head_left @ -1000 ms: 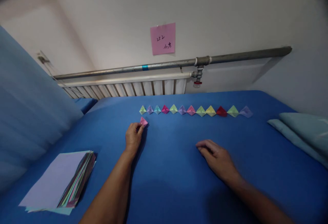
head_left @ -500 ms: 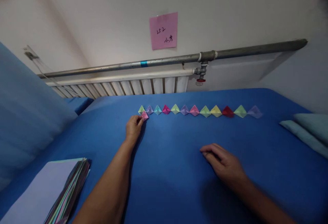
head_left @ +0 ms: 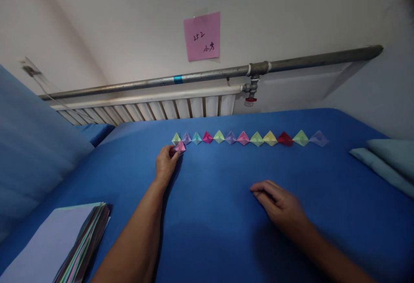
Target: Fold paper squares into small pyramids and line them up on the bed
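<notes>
My left hand [head_left: 166, 162] pinches a small pink folded paper piece [head_left: 180, 146] just in front of the left end of a row of folded paper pieces. That row runs across the blue surface, from a green piece [head_left: 176, 139] at the left, past a magenta one [head_left: 207, 137] and a dark red one [head_left: 285, 139], to a pale purple one [head_left: 319, 139] at the right. My right hand [head_left: 278, 199] hovers over the blue surface at the right of centre, its thumb and fingertips together, with no object showing between them.
A stack of coloured paper [head_left: 51, 240] lies at the lower left. Behind the blue surface [head_left: 213, 188] are a white radiator [head_left: 181, 108] and a pipe. Folded pale green cloth [head_left: 388, 166] lies at the right, and a blue curtain [head_left: 29, 153] hangs at the left.
The whole view has shifted slightly, moving the scene a little left in the picture. The pink piece stays in my left hand beside the row, and my right hand keeps its closed pose.
</notes>
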`<control>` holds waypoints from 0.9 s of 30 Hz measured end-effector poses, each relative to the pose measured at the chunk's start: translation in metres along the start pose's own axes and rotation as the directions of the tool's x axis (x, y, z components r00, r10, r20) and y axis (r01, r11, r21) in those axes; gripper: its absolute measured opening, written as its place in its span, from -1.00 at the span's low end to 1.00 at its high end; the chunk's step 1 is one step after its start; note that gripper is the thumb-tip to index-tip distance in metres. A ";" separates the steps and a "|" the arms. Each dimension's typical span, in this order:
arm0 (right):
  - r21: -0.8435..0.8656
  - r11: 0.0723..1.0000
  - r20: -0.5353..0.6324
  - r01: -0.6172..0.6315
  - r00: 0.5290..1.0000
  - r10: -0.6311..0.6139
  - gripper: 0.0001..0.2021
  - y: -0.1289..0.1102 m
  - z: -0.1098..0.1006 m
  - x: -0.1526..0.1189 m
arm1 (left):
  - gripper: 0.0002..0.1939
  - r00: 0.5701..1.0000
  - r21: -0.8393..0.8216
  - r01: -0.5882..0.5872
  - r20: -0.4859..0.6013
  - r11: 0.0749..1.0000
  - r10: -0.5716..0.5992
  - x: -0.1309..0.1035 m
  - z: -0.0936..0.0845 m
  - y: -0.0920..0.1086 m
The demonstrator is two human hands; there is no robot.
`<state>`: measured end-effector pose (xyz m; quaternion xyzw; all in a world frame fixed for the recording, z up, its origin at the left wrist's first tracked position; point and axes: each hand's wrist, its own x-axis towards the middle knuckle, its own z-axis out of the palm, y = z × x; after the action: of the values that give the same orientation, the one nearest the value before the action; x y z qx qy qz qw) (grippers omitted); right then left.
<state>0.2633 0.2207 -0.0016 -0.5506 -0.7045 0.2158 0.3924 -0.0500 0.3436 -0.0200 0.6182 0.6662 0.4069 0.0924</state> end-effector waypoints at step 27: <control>-0.003 1.000 0.003 -0.024 1.000 0.024 -0.80 -0.002 0.002 -0.001 | -0.86 1.000 0.039 0.013 0.005 0.999 -0.013 0.006 0.006 0.001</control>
<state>0.2605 0.2195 -0.0021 -0.5592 -0.6987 0.2201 0.3881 -0.0468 0.3511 -0.0209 0.6167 0.6777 0.3914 0.0848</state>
